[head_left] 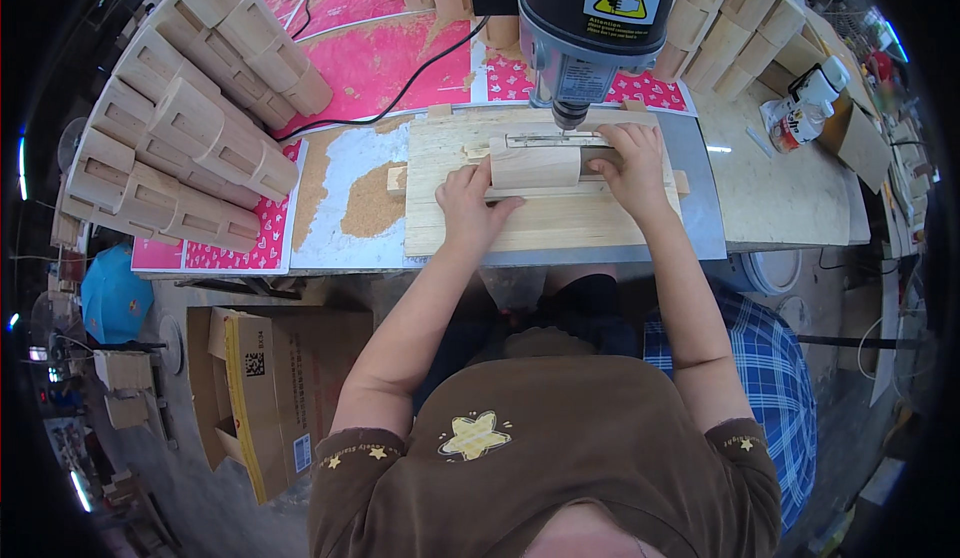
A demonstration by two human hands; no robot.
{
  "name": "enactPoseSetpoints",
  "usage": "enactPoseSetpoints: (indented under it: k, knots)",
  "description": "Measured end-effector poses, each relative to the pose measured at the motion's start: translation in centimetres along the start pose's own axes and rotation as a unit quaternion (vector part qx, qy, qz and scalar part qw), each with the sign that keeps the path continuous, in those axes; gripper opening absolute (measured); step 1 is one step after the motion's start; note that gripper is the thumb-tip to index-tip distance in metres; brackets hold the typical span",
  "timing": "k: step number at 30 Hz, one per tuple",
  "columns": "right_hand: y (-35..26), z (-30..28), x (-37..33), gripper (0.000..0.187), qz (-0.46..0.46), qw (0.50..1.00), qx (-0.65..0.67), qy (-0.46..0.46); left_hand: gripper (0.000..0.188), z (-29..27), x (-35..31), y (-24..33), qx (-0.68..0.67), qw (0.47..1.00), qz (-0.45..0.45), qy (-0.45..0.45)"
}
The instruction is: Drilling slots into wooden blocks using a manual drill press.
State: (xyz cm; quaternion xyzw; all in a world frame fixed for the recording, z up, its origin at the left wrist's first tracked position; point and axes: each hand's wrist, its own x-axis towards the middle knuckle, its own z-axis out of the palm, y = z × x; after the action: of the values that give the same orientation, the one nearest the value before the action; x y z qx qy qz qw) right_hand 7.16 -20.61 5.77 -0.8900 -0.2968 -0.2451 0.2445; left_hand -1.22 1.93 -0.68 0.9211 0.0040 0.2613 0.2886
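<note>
- Head view, watched from my distant seat: the wooden block [535, 164] lies across the pale board [550, 228], just in front of and below the drill chuck [570, 115].
- I see the left hand [472, 203] curled at the block's left end, thumb spread toward the front; the right hand [630, 168] is bent around its right end. Together they hold the block between them; how hard they press, I cannot tell.
- My main worry is the right fingertips, near the chuck. Should it be turning, a small slip forward could bring skin to metal; I cannot make out whether it spins.
- If the grip were uneven, I think the block could twist or lift under the drill [590, 18], since its rounded top offers little to press on.
- I cannot see what fixes the board to the worktop [790, 193]; if it is loose, a sideways push might shift everything at once.
- Sawdust [375, 203] lies left of the board; grains getting under the block could leave it tilted.
- Behind it the black cord [400, 108] runs loose toward the stacked blocks [190, 143]; a tug there might knock some over, I judge.
</note>
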Motion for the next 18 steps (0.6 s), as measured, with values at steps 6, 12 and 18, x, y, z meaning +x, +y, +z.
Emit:
enactPoseSetpoints:
  k: [6,12,18]
  knots:
    - [0.0,-5.1,4.6,0.026,0.076,0.896,0.387,0.205,0.068,-0.3,0.2,-0.4,-0.017,1.000,0.015,-0.011]
    - [-1.6,-10.6,15.7,0.021,0.053,0.929,0.310,0.194,0.065,-0.2,0.4,-0.2,-0.004,0.999,0.004,-0.038]
    - [-4.3,-12.7,12.0,0.024,0.035,0.985,0.052,0.162,0.065,-0.2,0.4,-0.1,0.005,0.999,0.006,-0.033]
